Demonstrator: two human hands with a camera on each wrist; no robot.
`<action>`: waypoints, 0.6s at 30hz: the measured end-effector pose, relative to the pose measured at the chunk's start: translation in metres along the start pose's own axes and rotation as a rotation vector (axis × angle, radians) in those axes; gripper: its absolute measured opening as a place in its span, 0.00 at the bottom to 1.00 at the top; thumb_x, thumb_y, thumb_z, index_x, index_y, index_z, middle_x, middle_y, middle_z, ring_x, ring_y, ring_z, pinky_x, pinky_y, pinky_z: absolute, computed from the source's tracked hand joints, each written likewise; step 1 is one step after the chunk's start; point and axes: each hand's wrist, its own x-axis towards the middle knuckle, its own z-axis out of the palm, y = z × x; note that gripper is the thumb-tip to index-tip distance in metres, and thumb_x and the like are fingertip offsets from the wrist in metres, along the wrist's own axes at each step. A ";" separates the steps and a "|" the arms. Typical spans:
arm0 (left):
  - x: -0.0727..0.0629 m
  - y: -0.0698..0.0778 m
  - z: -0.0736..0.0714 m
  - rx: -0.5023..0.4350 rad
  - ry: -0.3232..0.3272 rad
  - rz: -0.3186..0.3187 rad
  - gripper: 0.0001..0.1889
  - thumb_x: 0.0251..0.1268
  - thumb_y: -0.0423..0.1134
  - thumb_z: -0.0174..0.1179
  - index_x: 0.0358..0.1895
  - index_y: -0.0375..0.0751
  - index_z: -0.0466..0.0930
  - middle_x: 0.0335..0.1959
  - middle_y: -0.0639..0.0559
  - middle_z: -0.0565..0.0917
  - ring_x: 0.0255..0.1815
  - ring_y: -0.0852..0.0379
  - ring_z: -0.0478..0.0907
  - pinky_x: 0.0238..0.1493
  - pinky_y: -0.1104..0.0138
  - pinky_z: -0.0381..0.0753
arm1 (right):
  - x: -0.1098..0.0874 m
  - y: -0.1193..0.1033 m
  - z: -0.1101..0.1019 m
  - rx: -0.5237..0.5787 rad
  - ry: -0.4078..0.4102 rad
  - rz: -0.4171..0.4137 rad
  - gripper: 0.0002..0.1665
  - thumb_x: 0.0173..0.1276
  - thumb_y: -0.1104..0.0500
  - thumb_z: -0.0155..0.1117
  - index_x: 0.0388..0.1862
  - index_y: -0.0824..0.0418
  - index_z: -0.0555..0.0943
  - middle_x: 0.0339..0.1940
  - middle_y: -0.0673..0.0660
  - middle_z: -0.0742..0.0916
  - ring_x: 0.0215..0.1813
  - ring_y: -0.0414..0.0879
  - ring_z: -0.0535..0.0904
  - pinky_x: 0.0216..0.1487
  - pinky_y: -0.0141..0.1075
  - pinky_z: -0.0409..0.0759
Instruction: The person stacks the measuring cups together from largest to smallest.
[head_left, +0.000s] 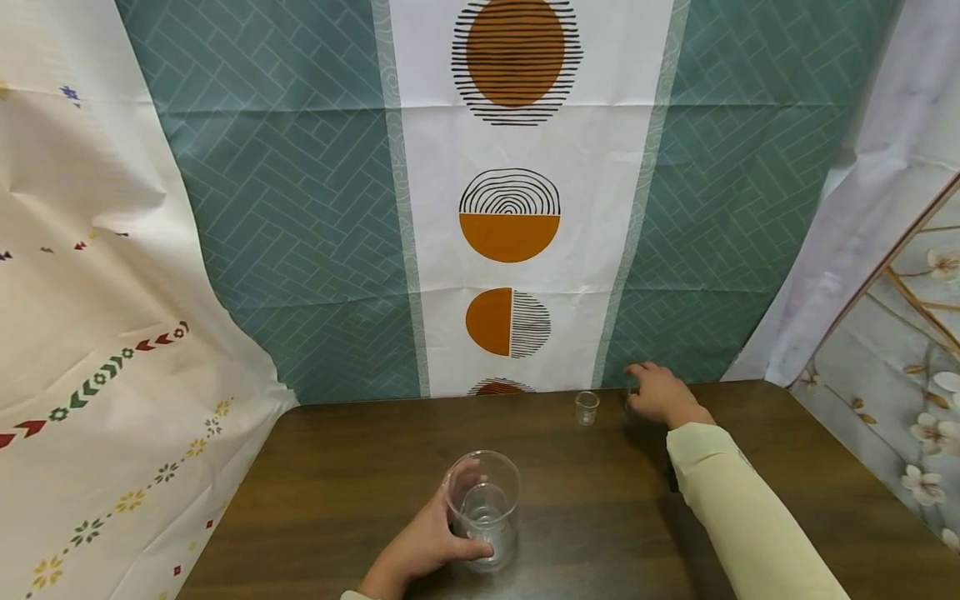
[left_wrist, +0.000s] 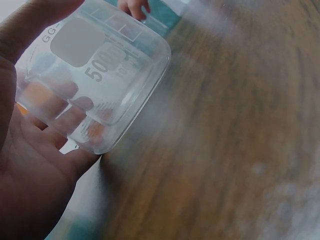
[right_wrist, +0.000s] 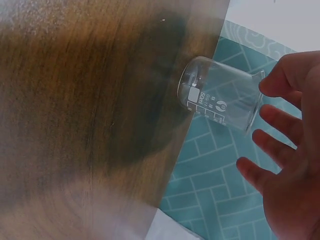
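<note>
Left hand [head_left: 431, 533] and right hand [head_left: 660, 393] were bare, rounded fingertips. Right sleeve [head_left: 753, 521] was long, pale yellow, running back from behind the fingers. Cuff [head_left: 702, 442] was a broad, straight-edged band, just past the wrist from the fingers. Black piece [head_left: 671, 475] sat by it, on the sleeve's underside; couldn't tell what. Left sleeve [head_left: 354, 595] showed a pale yellowish edge, well behind the fingers.

500 ml beaker [left_wrist: 100, 80]: clear, upright, smaller beaker [head_left: 486, 506] inside | 50 ml beaker [right_wrist: 220, 95]: clear, upright, rear of table [head_left: 337, 467]
</note>
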 end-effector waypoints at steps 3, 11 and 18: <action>0.000 0.000 0.000 0.001 -0.005 -0.010 0.55 0.45 0.37 0.77 0.73 0.60 0.48 0.69 0.46 0.67 0.65 0.60 0.68 0.58 0.70 0.72 | 0.000 0.002 0.001 0.008 -0.007 -0.011 0.30 0.65 0.58 0.55 0.66 0.64 0.70 0.65 0.71 0.73 0.63 0.73 0.69 0.56 0.64 0.70; -0.001 0.003 0.001 -0.011 -0.009 -0.005 0.55 0.44 0.36 0.77 0.73 0.58 0.48 0.70 0.44 0.66 0.67 0.43 0.67 0.59 0.70 0.72 | 0.001 0.005 0.003 0.020 -0.015 -0.052 0.29 0.64 0.61 0.54 0.64 0.66 0.71 0.64 0.71 0.74 0.63 0.71 0.70 0.59 0.61 0.70; 0.000 0.003 0.001 -0.001 -0.003 -0.003 0.55 0.43 0.35 0.77 0.73 0.58 0.48 0.69 0.45 0.67 0.65 0.54 0.69 0.59 0.71 0.71 | 0.002 0.006 0.002 0.019 -0.031 -0.061 0.28 0.64 0.62 0.55 0.64 0.67 0.72 0.63 0.71 0.75 0.62 0.70 0.72 0.58 0.59 0.72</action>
